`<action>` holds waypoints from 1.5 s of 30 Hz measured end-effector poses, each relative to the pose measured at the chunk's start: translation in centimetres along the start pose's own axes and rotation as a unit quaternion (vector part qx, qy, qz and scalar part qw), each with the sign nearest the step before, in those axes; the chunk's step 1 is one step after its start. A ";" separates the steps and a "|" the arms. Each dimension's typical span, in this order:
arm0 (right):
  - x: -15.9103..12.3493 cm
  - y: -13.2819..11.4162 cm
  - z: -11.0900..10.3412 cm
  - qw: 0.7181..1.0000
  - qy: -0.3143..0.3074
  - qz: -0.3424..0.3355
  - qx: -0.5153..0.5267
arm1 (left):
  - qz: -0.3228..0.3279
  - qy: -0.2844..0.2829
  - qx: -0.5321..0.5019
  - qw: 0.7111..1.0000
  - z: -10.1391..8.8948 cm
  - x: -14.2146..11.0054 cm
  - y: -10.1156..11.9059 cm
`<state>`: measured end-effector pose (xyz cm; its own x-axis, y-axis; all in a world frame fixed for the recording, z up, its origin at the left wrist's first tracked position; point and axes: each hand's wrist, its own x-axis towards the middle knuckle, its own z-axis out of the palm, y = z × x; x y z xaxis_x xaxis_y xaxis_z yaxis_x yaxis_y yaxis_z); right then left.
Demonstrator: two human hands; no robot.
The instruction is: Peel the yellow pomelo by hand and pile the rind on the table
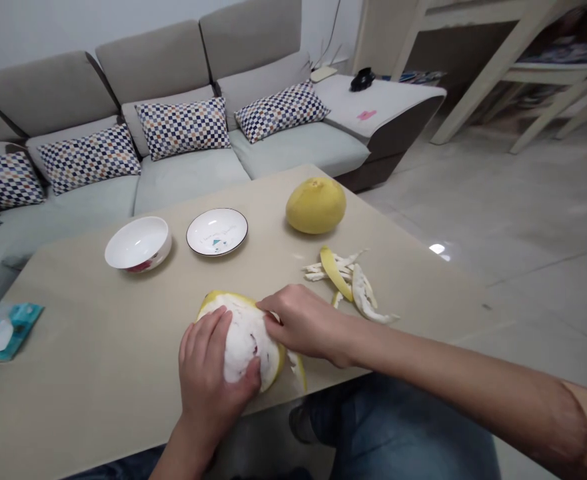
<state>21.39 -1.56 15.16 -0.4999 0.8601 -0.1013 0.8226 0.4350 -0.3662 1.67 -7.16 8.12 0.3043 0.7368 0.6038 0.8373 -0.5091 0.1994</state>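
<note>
A partly peeled pomelo [242,339] rests near the table's front edge, its white pith bare on top and yellow rind left around the sides. My left hand [210,373] is wrapped over its left side, fingers on top and thumb on the near face. At the upper right rim of the fruit, my right hand [306,321] is closed with thumb and forefinger pinching the peel. A strip of peel [297,369] hangs or lies just below that hand. Small reddish slits show in the pith.
Peel scraps [340,275] lie right of my hands, with a whole pomelo [316,205] beyond. Further back stand a white bowl [136,241] and a plate [217,231]. A tissue pack [10,331] sits at the left; a sofa [183,183] is behind the table [98,373].
</note>
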 end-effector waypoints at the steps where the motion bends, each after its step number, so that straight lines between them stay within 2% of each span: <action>1: 0.0 -0.1 -0.5 1.000 -0.012 0.000 0.002 | 0.004 -0.002 -0.002 1.000 -0.1 0.0 -0.1; 5: -0.6 -0.7 -1.6 0.998 -0.062 0.006 -0.010 | 0.015 -0.009 -0.013 1.000 -0.3 -0.3 -0.7; 10: -0.8 -2.4 -0.7 0.996 -0.064 0.016 -0.060 | 0.021 -0.012 -0.021 0.999 -0.5 -0.7 -1.0; 14: 0.2 -3.2 -0.5 0.986 -0.102 0.030 -0.125 | 0.025 -0.019 -0.024 0.999 -0.4 -0.3 -0.7; 18: 1.6 -2.8 -1.3 0.981 -0.156 -0.010 -0.112 | 0.020 -0.018 -0.044 0.999 -0.2 0.5 -1.0; 26: 3.5 0.3 -2.8 0.978 -0.172 -0.090 -0.078 | 0.033 -0.041 -0.083 0.995 -0.5 0.4 -2.6; 35: 2.3 -0.9 -3.7 0.984 -0.175 -0.029 -0.010 | 0.026 -0.039 -0.084 0.995 -0.5 -0.6 -2.8; 45: 2.9 -2.2 -3.1 0.987 -0.152 -0.005 -0.044 | 0.033 -0.040 -0.081 0.995 -0.6 -0.7 -2.8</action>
<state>19.00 0.81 18.50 -0.5548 0.7421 -0.3763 0.8313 0.4756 -0.2876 -1.13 -6.54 7.59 0.3962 0.7295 0.5575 0.7319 -0.6176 0.2879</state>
